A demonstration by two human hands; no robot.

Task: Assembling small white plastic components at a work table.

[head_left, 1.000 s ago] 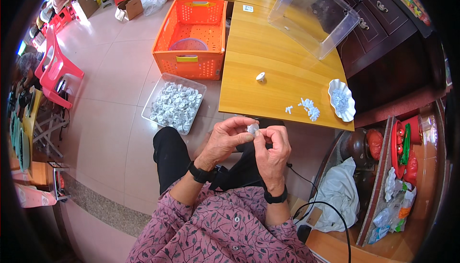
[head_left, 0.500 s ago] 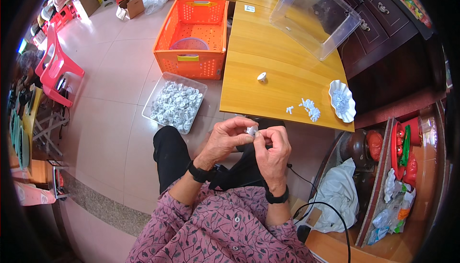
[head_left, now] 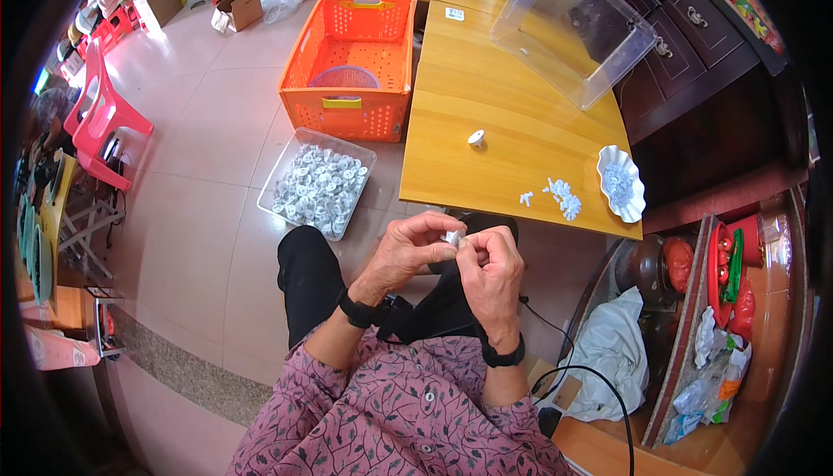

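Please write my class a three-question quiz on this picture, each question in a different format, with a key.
1. True or false: the left hand and right hand both have fingertips at the small white part.
2. What lies inside the orange crate? A) a red ball; B) a purple basket; C) a green bottle.
3. Fill in: the scalloped white dish stands on the ____.

Key: 1 true; 2 B; 3 table.
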